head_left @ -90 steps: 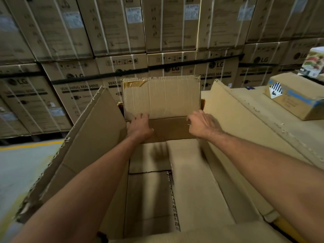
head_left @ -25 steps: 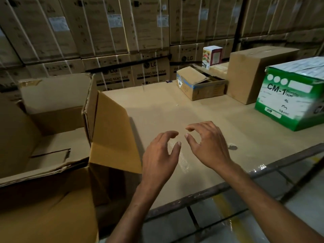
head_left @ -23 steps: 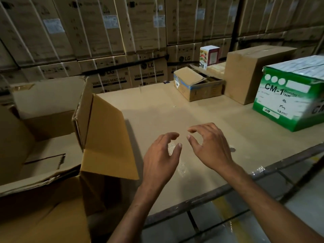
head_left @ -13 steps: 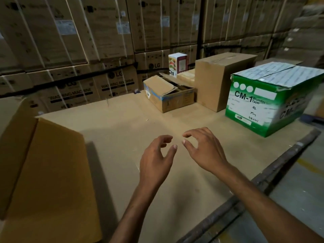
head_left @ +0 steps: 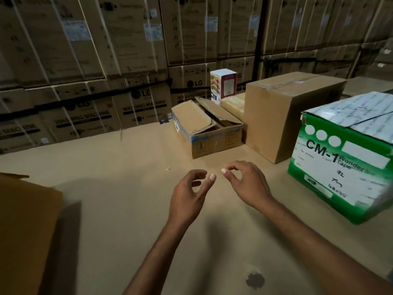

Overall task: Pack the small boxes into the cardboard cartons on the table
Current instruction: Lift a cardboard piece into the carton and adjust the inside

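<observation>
Both hands empty: left hand and right hand hover side by side over the table, fingers loosely curled, nothing held. Their fingertips are close together but apart.

Small printed box – white top, coloured picture on one side – stands upright at the far side of the table, behind the low carton and just left of the tall sealed carton. What it stands on is hidden.

Low carton: blue tape at the edges, top flaps loose and partly raised; contents not visible. It sits just beside the tall sealed carton.

Green-and-white carton, marked "CM-1 Wonder Tape", is at the right, nearer than the tall one.

Brown flap of another carton enters at the left edge.

Dark stain on the table surface, near side, between the forearms.

Background: wall of stacked cartons printed "LG" and "WASHING MACHINE".
</observation>
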Available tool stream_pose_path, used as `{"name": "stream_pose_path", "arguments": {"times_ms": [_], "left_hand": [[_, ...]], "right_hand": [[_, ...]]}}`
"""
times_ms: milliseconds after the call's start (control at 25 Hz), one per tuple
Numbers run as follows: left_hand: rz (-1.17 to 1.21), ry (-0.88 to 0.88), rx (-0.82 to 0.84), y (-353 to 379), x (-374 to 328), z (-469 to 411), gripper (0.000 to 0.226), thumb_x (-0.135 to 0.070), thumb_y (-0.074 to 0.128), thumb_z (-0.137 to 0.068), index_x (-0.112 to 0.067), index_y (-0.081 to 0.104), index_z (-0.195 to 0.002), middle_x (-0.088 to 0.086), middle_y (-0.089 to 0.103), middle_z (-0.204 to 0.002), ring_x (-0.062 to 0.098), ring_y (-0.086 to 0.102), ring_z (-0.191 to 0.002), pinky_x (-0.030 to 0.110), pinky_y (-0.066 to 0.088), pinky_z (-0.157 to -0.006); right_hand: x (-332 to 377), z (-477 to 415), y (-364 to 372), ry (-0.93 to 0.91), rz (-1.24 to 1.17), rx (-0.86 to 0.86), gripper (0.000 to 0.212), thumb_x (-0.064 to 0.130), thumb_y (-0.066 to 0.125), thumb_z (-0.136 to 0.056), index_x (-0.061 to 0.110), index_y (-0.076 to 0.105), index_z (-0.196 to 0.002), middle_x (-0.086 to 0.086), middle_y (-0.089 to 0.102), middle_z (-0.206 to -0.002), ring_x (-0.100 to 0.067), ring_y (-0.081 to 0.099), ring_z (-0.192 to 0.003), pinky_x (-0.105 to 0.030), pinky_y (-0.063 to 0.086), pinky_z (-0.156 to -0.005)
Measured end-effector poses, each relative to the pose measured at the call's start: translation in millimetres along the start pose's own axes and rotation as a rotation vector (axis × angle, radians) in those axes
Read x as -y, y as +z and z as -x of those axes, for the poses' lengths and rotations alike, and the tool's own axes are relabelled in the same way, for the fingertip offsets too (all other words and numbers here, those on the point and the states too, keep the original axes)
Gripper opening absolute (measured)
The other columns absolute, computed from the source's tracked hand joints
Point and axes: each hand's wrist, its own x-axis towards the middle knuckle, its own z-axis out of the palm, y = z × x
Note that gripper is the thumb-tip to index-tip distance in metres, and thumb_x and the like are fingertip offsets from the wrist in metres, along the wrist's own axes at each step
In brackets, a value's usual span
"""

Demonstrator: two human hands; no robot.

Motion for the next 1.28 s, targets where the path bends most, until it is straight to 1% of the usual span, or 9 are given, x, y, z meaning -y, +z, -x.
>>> {"name": "stream_pose_path", "arguments": {"times_ms": [280, 440, 600, 800, 880, 960, 1080, 1200, 1280], "left_hand": [[0.038, -0.145, -0.108, 54.4, 7.0, -161.8, 0.025, -0.035, 0.070, -0.096, -0.030, 0.066, -0.120, -0.011, 0.065, -0.126, 0.013, 0.061, -0.115, 0.039, 0.057, -0.092], [-0.019, -0.195, -0.191, 71.1, 32.5, -263.8, 0.042, -0.041, 0.063, -0.100, -0.029, 0.055, -0.139, -0.001, 0.052, -0.146, 0.015, 0.050, -0.123, 0.036, 0.052, -0.091], [-0.003, -0.269, -0.230, 90.6, 69.0, -344.4, 0.053, -0.048, 0.053, -0.103, -0.030, 0.042, -0.152, 0.005, 0.040, -0.158, 0.029, 0.048, -0.137, 0.052, 0.053, -0.104], [-0.037, -0.353, -0.170, 111.8, 113.0, -389.6, 0.063, -0.049, 0.059, -0.100, -0.028, 0.035, -0.154, 0.009, 0.045, -0.154, 0.032, 0.050, -0.134, 0.050, 0.049, -0.107], [0.110, -0.419, -0.202, 114.0, 127.2, -394.8, 0.084, -0.046, 0.070, -0.093, -0.028, 0.020, -0.158, 0.008, 0.045, -0.153, 0.033, 0.050, -0.134, 0.051, 0.048, -0.109], [0.243, -0.530, -0.202, 114.2, 135.6, -395.2, 0.104, -0.052, 0.077, -0.084, -0.024, 0.012, -0.160, 0.008, 0.045, -0.149, 0.034, 0.050, -0.133, 0.052, 0.047, -0.109], [0.205, -0.509, -0.180, 104.2, 135.6, -379.7, 0.097, -0.064, 0.078, -0.073, -0.019, 0.040, -0.150, 0.007, 0.058, -0.142, 0.030, 0.059, -0.123, 0.051, 0.054, -0.102], [0.266, -0.437, -0.232, 75.1, 117.7, -333.3, 0.063, -0.047, 0.080, -0.083, -0.022, 0.057, -0.135, 0.003, 0.070, -0.122, 0.023, 0.067, -0.109, 0.048, 0.059, -0.095], [0.283, -0.409, -0.258, 48.8, 105.0, -289.3, 0.050, -0.042, 0.080, -0.086, -0.024, 0.063, -0.128, 0.000, 0.074, -0.114, 0.020, 0.070, -0.104, 0.044, 0.060, -0.091]], "right_hand": [[-78.7, -184.2, 25.4, 0.045, -0.047, -0.001, 0.041, 0.061, 0.047, -0.101, 0.029, 0.071, -0.110, 0.005, 0.068, -0.114, -0.020, 0.059, -0.112, -0.036, 0.048, -0.087], [-107.0, -288.1, 54.3, 0.094, 0.075, -0.005, 0.059, 0.060, 0.034, -0.105, 0.021, 0.058, -0.142, -0.007, 0.053, -0.148, -0.030, 0.043, -0.137, -0.048, 0.038, -0.112], [-137.6, -357.1, 97.8, 0.262, 0.121, -0.017, 0.071, 0.063, 0.022, -0.105, 0.015, 0.046, -0.152, -0.019, 0.034, -0.162, -0.037, 0.030, -0.148, -0.055, 0.029, -0.119], [-166.2, -381.2, 140.1, 0.400, 0.152, 0.042, 0.070, 0.062, 0.047, -0.098, 0.020, 0.042, -0.153, -0.018, 0.017, -0.169, -0.035, 0.012, -0.155, -0.054, 0.021, -0.120], [-173.3, -388.8, 143.8, 0.489, 0.050, 0.053, 0.083, 0.064, 0.061, -0.087, 0.026, 0.035, -0.157, -0.012, 0.009, -0.170, -0.037, 0.012, -0.154, -0.052, 0.023, -0.121], [-174.4, -393.4, 139.7, 0.547, -0.038, 0.078, 0.095, 0.066, 0.071, -0.080, 0.026, 0.032, -0.157, -0.010, 0.016, -0.166, -0.040, 0.021, -0.150, -0.049, 0.028, -0.118], [-165.0, -380.1, 130.7, 0.559, -0.102, 0.045, 0.101, 0.067, 0.082, -0.068, 0.024, 0.040, -0.149, -0.012, 0.033, -0.151, -0.040, 0.037, -0.137, -0.047, 0.037, -0.110], [-145.4, -339.2, 116.6, 0.565, -0.193, -0.044, 0.114, 0.068, 0.084, -0.051, 0.018, 0.043, -0.144, -0.015, 0.043, -0.144, -0.040, 0.043, -0.133, -0.050, 0.042, -0.109], [-130.4, -302.5, 102.0, 0.594, -0.256, -0.103, 0.106, 0.060, 0.083, -0.054, 0.010, 0.049, -0.141, -0.016, 0.054, -0.140, -0.040, 0.043, -0.135, -0.046, 0.044, -0.106]]}}
